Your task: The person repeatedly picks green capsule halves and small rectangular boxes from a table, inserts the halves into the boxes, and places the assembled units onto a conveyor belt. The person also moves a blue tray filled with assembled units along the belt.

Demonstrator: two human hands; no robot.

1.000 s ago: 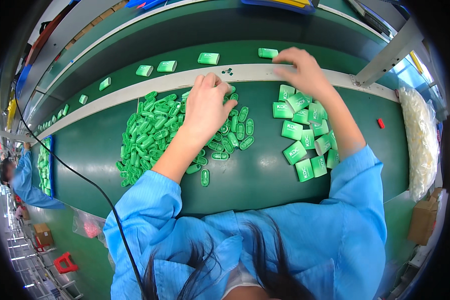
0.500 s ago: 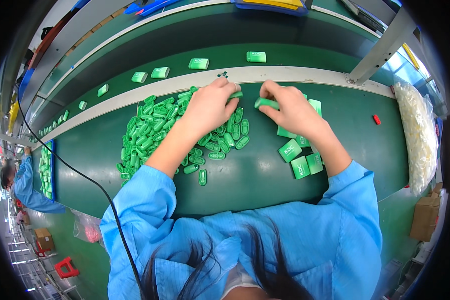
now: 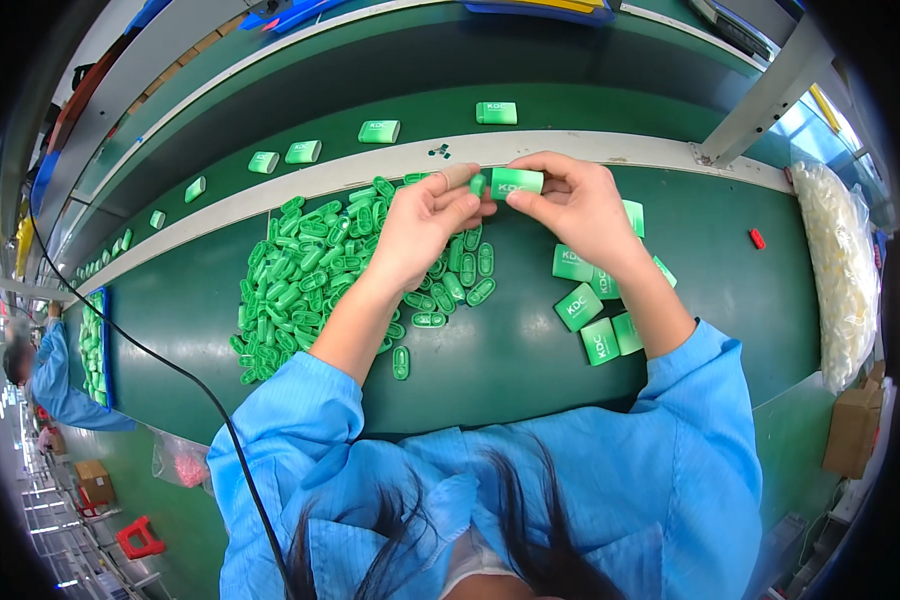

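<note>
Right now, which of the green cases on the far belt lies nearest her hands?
The case farthest right on the belt, just beyond the right hand. The other cases trail off leftward, each farther away.

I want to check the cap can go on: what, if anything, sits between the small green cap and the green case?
Nothing visible. The left hand holds the cap right at the end of the case in the right hand, above the bench.

Left hand and right hand raised together, fingertips pinched, forearms converging, blue sleeves.
</note>
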